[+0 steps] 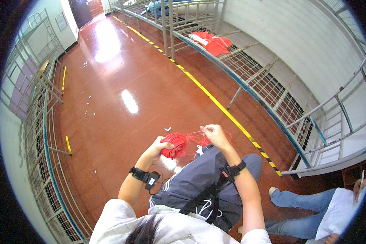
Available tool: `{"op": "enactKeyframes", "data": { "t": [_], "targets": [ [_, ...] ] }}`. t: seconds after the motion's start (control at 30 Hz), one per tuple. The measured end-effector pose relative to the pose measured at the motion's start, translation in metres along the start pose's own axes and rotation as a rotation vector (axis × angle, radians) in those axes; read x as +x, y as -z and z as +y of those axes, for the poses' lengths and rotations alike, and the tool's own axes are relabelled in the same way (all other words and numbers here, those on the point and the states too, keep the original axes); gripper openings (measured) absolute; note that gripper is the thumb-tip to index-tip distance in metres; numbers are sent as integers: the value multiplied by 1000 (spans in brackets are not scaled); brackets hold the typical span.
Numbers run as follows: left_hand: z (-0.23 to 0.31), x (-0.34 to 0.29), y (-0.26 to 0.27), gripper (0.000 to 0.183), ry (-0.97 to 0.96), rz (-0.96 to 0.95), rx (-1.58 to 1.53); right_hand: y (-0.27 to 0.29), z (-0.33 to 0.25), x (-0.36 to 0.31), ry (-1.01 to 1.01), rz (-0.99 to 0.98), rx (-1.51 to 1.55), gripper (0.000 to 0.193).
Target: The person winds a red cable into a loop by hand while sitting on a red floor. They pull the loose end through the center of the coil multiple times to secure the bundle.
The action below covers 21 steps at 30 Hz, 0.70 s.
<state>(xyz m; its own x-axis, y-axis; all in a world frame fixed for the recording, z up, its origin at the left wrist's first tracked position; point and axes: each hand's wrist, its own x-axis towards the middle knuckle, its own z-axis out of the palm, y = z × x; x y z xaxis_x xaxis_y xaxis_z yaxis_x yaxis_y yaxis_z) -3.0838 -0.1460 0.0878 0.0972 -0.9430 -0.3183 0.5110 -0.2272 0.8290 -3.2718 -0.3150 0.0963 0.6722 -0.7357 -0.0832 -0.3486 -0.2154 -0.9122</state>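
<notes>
A thick bundle of red cord [175, 145] is gripped in my left hand [155, 149], its thumb pressed across the loops. Loose red strands run from the bundle over to my right hand [214, 134], which is raised above my knee with thumb and fingers pinched on the cord. More thin loops hang around and behind the right hand, partly hidden by it. Both hands are held in front of my dark trousers [191, 175], and a black strapped device sits on each forearm.
Metal bunk beds line both sides, with a mesh bed frame [256, 77] on the right holding red cloth [212, 43]. Yellow-black tape [207, 92] marks the reddish floor [110, 134], where white scraps lie. At the lower right sits a person in blue jeans [301, 202].
</notes>
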Motion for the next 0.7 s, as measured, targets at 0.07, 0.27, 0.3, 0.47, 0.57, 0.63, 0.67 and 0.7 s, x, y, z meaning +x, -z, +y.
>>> {"op": "enactKeyframes", "data": {
  "t": [0.07, 0.27, 0.3, 0.47, 0.57, 0.63, 0.67, 0.7],
  "targets": [
    [-2, 5, -2, 27, -15, -5, 156, -7, -7, -4, -13, -71, 94, 37],
    [-13, 22, -30, 23, -86, 172, 560, -37, -35, -30, 56, -60, 156, 23],
    [-19, 24, -32, 23, -126, 228, 626, -40, -36, -31, 77, -58, 118, 22],
    [-29, 30, -30, 22, -354, 291, 719, -42, -48, -34, 142, -5, -99, 17],
    [-4, 20, -44, 19, -179, 249, 439, -34, -51, -33, 237, 44, -187, 17],
    [3, 18, -48, 17, -185, 258, 358, -34, -42, -29, 195, 22, -123, 17],
    [0, 20, -45, 16, -212, 249, 394, -35, -38, -29, 161, -2, -57, 18],
    [-4, 21, -37, 16, -208, 250, 393, -40, -41, -30, 162, 5, -32, 21]
  ]
}}
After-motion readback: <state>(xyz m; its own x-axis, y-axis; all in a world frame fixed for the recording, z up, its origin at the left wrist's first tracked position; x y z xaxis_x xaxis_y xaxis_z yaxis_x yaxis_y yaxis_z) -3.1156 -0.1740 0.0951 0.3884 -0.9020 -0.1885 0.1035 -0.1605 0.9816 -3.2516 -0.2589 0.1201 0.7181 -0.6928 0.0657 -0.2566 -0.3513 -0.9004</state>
